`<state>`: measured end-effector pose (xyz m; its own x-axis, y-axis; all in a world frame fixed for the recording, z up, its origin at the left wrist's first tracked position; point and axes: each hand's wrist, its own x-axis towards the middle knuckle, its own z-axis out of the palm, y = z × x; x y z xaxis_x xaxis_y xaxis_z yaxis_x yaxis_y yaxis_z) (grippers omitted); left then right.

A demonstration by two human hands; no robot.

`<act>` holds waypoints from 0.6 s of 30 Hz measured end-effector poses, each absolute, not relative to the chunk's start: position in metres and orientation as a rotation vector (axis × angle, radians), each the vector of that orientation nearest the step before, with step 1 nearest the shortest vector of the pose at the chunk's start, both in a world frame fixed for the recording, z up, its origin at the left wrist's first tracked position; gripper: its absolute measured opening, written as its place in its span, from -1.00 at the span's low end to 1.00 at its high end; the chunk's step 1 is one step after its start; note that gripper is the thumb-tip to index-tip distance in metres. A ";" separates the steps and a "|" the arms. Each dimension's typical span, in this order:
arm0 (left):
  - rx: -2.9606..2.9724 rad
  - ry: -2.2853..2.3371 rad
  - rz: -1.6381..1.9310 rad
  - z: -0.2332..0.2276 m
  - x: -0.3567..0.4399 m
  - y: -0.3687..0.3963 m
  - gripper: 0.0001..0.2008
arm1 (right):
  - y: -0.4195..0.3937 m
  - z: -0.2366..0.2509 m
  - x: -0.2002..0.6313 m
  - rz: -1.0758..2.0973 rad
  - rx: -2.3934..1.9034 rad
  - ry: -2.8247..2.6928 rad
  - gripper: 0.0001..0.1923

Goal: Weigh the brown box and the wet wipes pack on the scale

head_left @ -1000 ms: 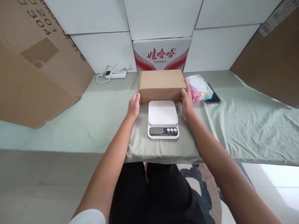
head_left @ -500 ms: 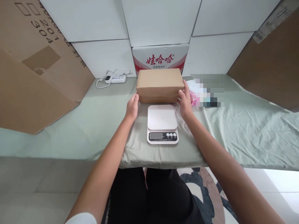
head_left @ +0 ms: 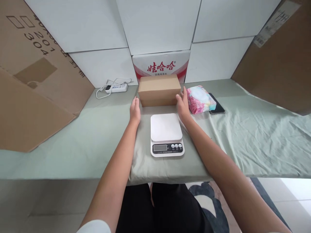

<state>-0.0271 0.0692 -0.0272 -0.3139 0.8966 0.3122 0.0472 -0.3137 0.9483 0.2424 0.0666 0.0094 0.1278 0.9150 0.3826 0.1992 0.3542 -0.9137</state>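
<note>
A closed brown cardboard box (head_left: 159, 89) rests on the green cloth-covered table (head_left: 104, 129), just behind a white digital kitchen scale (head_left: 166, 133) whose platform is bare. My left hand (head_left: 134, 110) lies flat by the box's left lower corner, fingers straight, just off the cardboard. My right hand (head_left: 182, 103) lies along the box's right end with its fingertips against that side. Neither hand grips anything.
A white and red printed carton (head_left: 160, 64) stands behind the box against white wall panels. A wet-wipe pack (head_left: 200, 98) and a dark phone (head_left: 217, 105) lie to the right, a white power strip (head_left: 115, 88) to the left. Large cardboard sheets (head_left: 31, 74) lean at both sides.
The box has gone back from over the scale's rear edge and now sits on the cloth behind it. Both hands have loosened from its ends and dropped lower.
</note>
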 end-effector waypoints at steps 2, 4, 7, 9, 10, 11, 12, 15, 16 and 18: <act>1.168 1.370 1.725 -0.022 -0.033 0.063 -0.14 | 0.046 0.017 0.265 0.590 -1.125 -1.482 -0.03; 1.106 1.409 1.770 -0.016 -0.038 0.058 -0.11 | 0.026 0.031 0.293 0.341 -1.174 -1.609 -0.15; 1.064 1.419 1.807 -0.009 -0.038 0.054 -0.09 | 0.010 0.056 0.324 -0.021 -1.596 -1.625 -0.07; 1.082 1.423 1.782 -0.006 -0.035 0.052 -0.11 | 0.012 0.072 0.330 -0.034 -1.925 -1.610 0.07; 1.094 1.426 1.769 -0.005 -0.034 0.050 -0.13 | 0.016 0.077 0.328 0.012 -2.055 -1.615 0.13; 1.103 1.429 1.762 -0.004 -0.032 0.048 -0.15 | 0.021 0.082 0.325 0.066 -2.158 -1.628 0.18; 1.107 1.430 1.761 -0.003 -0.030 0.046 -0.17 | 0.027 0.087 0.322 0.115 -2.238 -1.644 0.21; 1.118 1.426 1.769 -0.001 -0.028 0.042 -0.23 | 0.040 0.097 0.313 0.207 -2.384 -1.653 0.24; 1.128 1.425 1.770 -0.001 -0.028 0.041 -0.24 | 0.043 0.100 0.312 0.235 -2.402 -1.651 0.25; 1.152 1.429 1.773 -0.002 -0.028 0.040 -0.23 | 0.046 0.105 0.313 0.299 -2.402 -1.658 0.27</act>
